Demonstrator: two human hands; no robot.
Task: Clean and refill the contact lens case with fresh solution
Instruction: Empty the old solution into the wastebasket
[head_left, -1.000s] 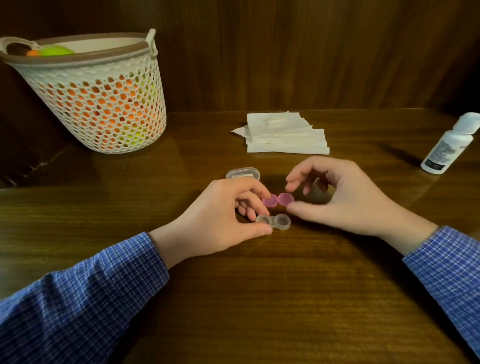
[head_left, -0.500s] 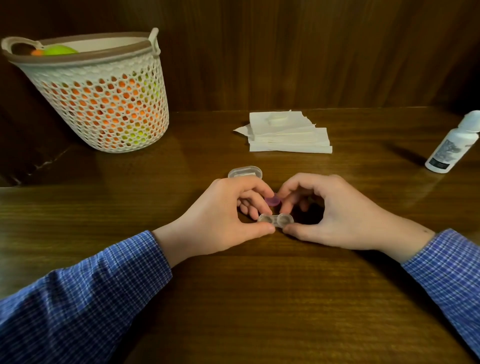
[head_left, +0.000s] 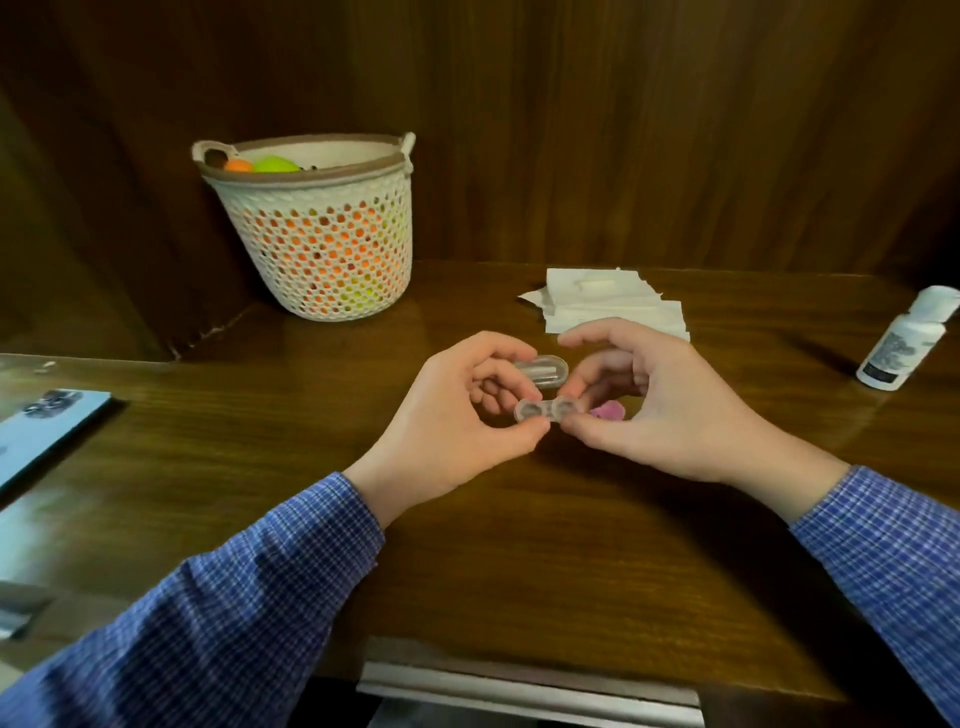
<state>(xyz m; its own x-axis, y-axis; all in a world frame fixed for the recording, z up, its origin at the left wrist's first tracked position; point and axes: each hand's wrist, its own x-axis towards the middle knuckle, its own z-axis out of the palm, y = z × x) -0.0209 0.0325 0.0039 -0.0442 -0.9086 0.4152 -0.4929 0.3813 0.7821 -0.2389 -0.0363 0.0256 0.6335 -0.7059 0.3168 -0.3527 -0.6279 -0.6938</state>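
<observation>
Dark wood tabletop (head_left: 519, 545): left hand (head_left: 457, 421) and right hand (head_left: 654, 410) each pinch one end of the case (head_left: 545, 409) — caps (head_left: 608, 412) off. Bottle (head_left: 906, 338) stands well apart, tissues (head_left: 613, 306) unused — judged early; cleaning and refilling remain.

You will find no legible text, brand, number or sign in this view. The only printed marking is a dark label on the lower body of the white bottle (head_left: 906, 340) at the right edge of the table (head_left: 467, 545); its print is too small and blurred for you to read. The remaining items carry no readable marking.
</observation>
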